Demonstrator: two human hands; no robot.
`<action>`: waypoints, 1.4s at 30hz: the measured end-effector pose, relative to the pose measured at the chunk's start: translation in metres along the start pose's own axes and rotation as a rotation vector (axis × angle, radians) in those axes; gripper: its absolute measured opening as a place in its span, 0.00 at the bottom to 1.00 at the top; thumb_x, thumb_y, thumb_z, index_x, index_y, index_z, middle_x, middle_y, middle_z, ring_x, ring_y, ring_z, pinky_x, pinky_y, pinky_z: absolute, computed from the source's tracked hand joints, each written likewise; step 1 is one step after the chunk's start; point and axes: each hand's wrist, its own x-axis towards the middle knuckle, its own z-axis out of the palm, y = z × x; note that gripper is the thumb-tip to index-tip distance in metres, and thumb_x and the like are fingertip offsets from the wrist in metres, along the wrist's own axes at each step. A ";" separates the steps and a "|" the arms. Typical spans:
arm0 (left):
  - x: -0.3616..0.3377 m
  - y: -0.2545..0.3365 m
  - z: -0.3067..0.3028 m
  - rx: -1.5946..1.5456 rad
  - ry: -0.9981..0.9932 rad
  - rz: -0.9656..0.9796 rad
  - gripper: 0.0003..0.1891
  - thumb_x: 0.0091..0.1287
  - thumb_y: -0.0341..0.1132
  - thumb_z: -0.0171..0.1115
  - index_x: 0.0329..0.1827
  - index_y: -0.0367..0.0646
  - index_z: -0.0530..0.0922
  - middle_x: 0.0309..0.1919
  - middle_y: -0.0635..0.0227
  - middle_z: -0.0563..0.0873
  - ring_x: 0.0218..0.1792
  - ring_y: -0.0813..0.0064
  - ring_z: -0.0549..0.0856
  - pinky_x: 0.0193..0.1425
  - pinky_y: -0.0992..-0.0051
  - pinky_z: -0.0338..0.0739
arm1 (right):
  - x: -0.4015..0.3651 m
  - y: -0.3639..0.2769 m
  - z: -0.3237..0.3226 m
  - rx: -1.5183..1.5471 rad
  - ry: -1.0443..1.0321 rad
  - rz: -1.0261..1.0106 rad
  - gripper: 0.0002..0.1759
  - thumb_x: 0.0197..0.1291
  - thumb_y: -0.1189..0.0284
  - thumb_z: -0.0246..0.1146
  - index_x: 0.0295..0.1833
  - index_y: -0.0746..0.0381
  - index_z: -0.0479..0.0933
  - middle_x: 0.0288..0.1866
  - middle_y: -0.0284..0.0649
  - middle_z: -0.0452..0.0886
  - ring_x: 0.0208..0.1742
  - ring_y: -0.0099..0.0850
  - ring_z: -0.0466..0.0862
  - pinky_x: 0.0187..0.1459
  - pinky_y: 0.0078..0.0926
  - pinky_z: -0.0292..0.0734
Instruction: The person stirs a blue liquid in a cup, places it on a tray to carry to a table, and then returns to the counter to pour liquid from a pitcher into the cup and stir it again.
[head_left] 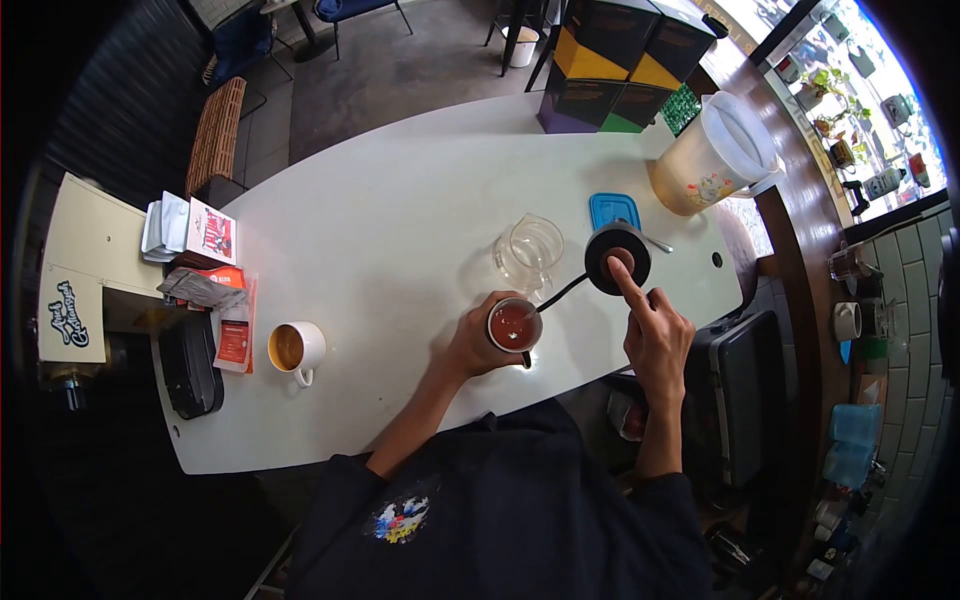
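Note:
My left hand (480,340) is wrapped round a small cup (514,325) of reddish-brown liquid near the table's front edge. My right hand (655,330) holds a black gooseneck kettle (618,258), its index finger stretched over the lid; the handle is hidden beneath the hand. The kettle's thin spout reaches left to the cup's rim. Just behind the cup stands a clear glass jug (530,250). A blue lid (614,210) and part of a spoon (660,243) lie behind the kettle.
On the white table (370,190), a white mug (297,348) with brown liquid stands at left, near red packets (235,335) and a black case (190,366). Stacked boxes (610,65) and a large plastic pitcher (710,160) occupy the far right.

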 end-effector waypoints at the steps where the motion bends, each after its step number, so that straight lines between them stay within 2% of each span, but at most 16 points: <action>1: 0.000 -0.001 0.001 0.000 -0.001 -0.001 0.43 0.35 0.37 0.87 0.59 0.45 0.73 0.48 0.64 0.88 0.51 0.63 0.87 0.57 0.66 0.82 | 0.000 0.000 -0.002 0.000 0.000 0.001 0.41 0.56 0.83 0.63 0.69 0.29 0.74 0.22 0.36 0.72 0.18 0.32 0.75 0.23 0.33 0.74; 10: 0.000 -0.003 0.002 0.029 0.017 0.001 0.43 0.35 0.38 0.88 0.58 0.47 0.73 0.49 0.65 0.87 0.52 0.64 0.87 0.56 0.66 0.82 | 0.003 -0.002 -0.010 0.001 0.035 -0.006 0.40 0.55 0.83 0.63 0.69 0.30 0.75 0.23 0.36 0.72 0.18 0.33 0.76 0.23 0.33 0.74; 19: -0.001 -0.007 0.003 0.010 0.020 0.017 0.44 0.35 0.39 0.88 0.58 0.46 0.73 0.49 0.66 0.87 0.52 0.64 0.87 0.56 0.66 0.83 | 0.000 -0.005 -0.006 0.010 -0.050 -0.050 0.41 0.55 0.84 0.63 0.68 0.29 0.75 0.23 0.36 0.73 0.18 0.32 0.76 0.23 0.32 0.74; 28: -0.001 -0.002 0.002 -0.011 0.024 0.003 0.44 0.34 0.37 0.88 0.59 0.46 0.74 0.49 0.66 0.87 0.52 0.65 0.87 0.57 0.67 0.82 | 0.005 -0.002 -0.012 -0.004 0.048 -0.027 0.39 0.56 0.84 0.62 0.67 0.30 0.76 0.22 0.36 0.71 0.18 0.32 0.75 0.22 0.32 0.73; 34: 0.001 -0.003 0.003 -0.012 0.031 0.032 0.44 0.33 0.37 0.88 0.58 0.46 0.74 0.49 0.67 0.87 0.53 0.66 0.87 0.57 0.68 0.82 | 0.002 0.000 -0.012 -0.012 0.017 -0.031 0.40 0.56 0.84 0.62 0.68 0.30 0.76 0.22 0.36 0.71 0.18 0.32 0.75 0.23 0.32 0.73; 42: 0.000 0.000 0.002 0.001 0.013 -0.005 0.42 0.37 0.36 0.87 0.59 0.47 0.74 0.50 0.66 0.88 0.52 0.67 0.88 0.57 0.68 0.83 | -0.002 -0.006 -0.006 -0.013 -0.042 -0.081 0.40 0.54 0.84 0.62 0.68 0.31 0.76 0.22 0.36 0.71 0.19 0.30 0.76 0.22 0.29 0.74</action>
